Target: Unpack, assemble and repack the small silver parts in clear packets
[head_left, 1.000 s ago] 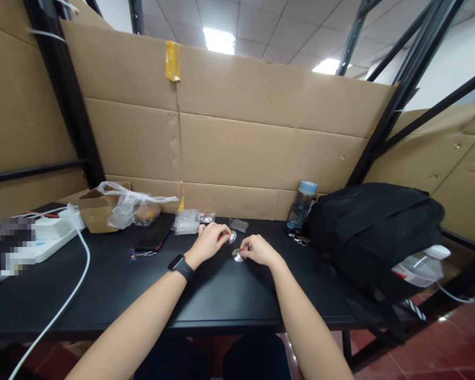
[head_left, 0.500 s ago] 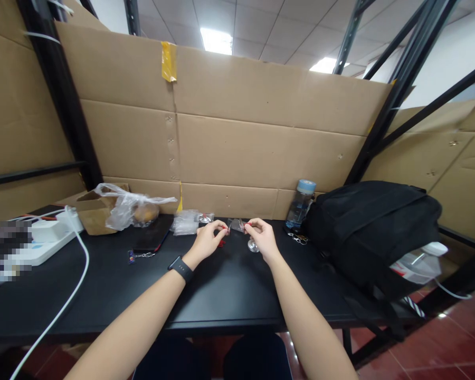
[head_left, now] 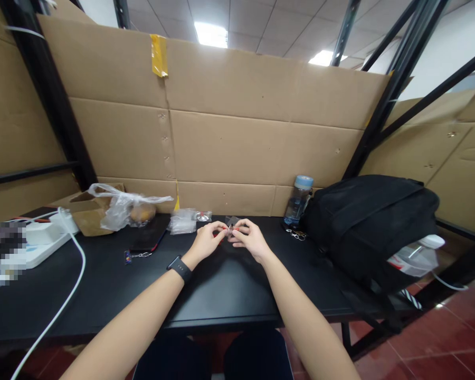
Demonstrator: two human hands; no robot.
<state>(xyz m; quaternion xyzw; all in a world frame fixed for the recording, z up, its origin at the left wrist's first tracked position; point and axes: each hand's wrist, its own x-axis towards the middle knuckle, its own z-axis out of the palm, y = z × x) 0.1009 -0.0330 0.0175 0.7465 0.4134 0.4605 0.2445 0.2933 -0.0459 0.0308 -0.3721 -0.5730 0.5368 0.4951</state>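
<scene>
l hand: fingertips pinching sm clear/red pcs | r hand: pinching there too, tips by l's; can't tell if 1 pc or 2 | loc: btwn hands, over blk table | clear pkts behind + l; btl + blk backpack r, apart

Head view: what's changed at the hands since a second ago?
The right hand moved forward and inward, nearly meeting the left hand at a small reddish item between them. The shiny disc seen at the right hand no longer shows; whether it was let go is unclear. The bottle and backpack stayed put.
</scene>
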